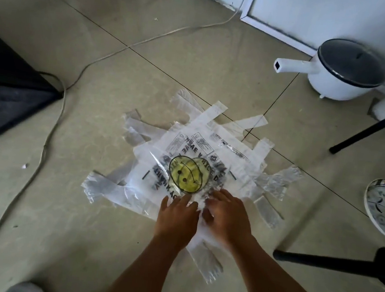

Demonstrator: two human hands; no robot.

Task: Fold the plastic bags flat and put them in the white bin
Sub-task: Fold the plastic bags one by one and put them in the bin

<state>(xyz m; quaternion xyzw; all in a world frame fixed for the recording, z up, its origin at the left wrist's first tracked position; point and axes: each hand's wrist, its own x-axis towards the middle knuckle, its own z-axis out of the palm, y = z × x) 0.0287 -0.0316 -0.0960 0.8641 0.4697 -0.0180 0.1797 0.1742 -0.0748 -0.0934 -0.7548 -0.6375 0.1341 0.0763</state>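
A pile of clear plastic bags lies flat on the tiled floor, handles fanning out in all directions. The top bag bears a yellow smiley face and black lettering. My left hand rests palm down on the near edge of the pile, fingers spread. My right hand sits just beside it on the same bag, fingers curled onto the plastic; whether it pinches the film I cannot tell. No white bin shows in view.
A white electric pot with a dark lid stands at the far right. A patterned bowl sits at the right edge, behind black tripod legs. Cables run across the left floor beside a dark box.
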